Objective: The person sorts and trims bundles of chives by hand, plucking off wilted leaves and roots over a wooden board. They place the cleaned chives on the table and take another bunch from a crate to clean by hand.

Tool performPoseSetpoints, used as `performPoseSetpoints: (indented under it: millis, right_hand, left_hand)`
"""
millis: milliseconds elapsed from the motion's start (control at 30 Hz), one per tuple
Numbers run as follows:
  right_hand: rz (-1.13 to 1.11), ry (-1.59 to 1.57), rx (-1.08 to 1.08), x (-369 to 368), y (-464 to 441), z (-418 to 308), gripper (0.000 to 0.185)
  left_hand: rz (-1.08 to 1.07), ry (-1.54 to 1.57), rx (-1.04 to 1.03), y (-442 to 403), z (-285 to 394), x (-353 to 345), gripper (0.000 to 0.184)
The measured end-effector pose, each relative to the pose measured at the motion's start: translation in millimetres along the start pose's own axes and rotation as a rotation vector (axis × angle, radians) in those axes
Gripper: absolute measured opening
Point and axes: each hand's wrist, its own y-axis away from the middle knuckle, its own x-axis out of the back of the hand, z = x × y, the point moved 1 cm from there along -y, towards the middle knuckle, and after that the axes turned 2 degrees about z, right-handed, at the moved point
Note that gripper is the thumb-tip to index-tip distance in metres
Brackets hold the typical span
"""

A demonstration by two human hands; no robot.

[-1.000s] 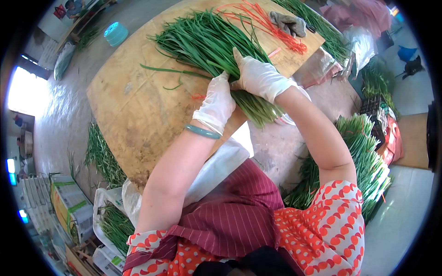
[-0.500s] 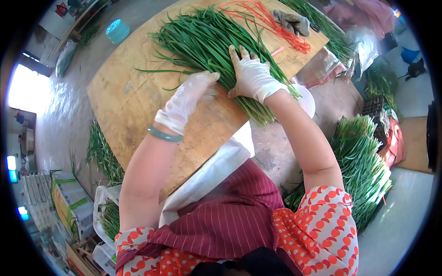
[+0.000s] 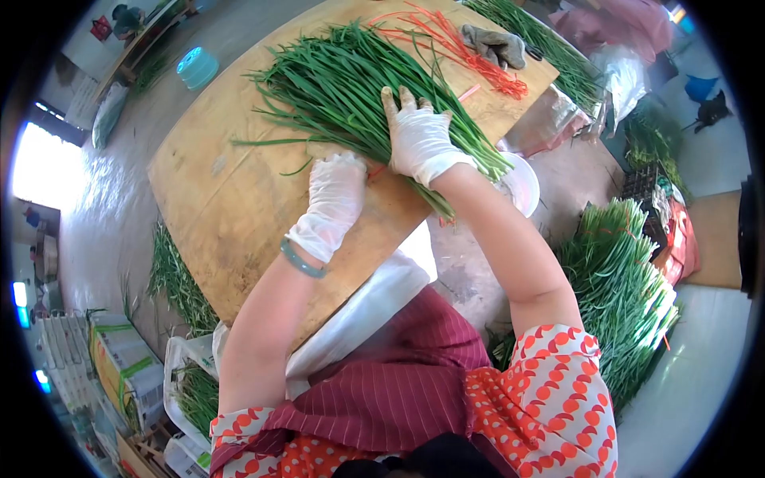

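A thick bunch of garlic chives (image 3: 343, 95) lies slantwise on the wooden board, leaf tips at the upper left and pale stem ends at the lower right. My right hand (image 3: 422, 139), in a white glove with soiled fingertips, rests over the stem half and grips the bunch from above. Beside the bunch's near edge, my gloved left hand (image 3: 339, 183) is closed low against the board. Its fingertips are hidden, and I cannot make out what they hold. A short bit of red strip (image 3: 376, 170) shows between this hand and the stems.
Loose red strips (image 3: 494, 72) and a grey work glove (image 3: 496, 46) lie at the board's (image 3: 207, 183) far right. A white bowl (image 3: 522, 185) stands beyond its right edge. More chives (image 3: 617, 287) are stacked at right. A blue basket (image 3: 197, 68) sits on the floor.
My left hand has moved down and curled closed beside the bunch. My right hand has shifted slightly left and down on the stems. The red bit near the left hand now shows.
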Motion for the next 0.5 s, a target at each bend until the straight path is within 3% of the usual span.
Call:
performPoseSetpoints:
  millis: [33, 100, 233, 367, 500]
  right_hand:
    - [0.003, 0.001, -0.007, 0.8, -1.8, -2.1, 0.080]
    - [-0.071, 0.072, -0.026, 0.7, -4.0, -6.0, 0.110]
    - [-0.097, -0.108, 0.053, 21.1, 1.4, 4.1, 0.123]
    - [-0.100, -0.218, 0.118, 37.0, 1.5, 15.4, 0.113]
    - [0.245, -0.250, 0.317, 38.1, 9.8, 11.7, 0.088]
  left_hand:
    - [-0.019, 0.025, 0.008, 1.2, -0.4, 3.0, 0.012]
    - [-0.038, 0.049, 0.012, 1.1, 0.4, 10.3, 0.013]
    - [0.018, 0.270, 0.091, -0.1, -6.6, 31.4, 0.018]
    - [-0.042, 0.453, 0.114, 1.0, -20.6, 43.8, 0.021]
    - [0.033, 0.548, 0.087, 8.5, -33.6, 42.1, 0.020]
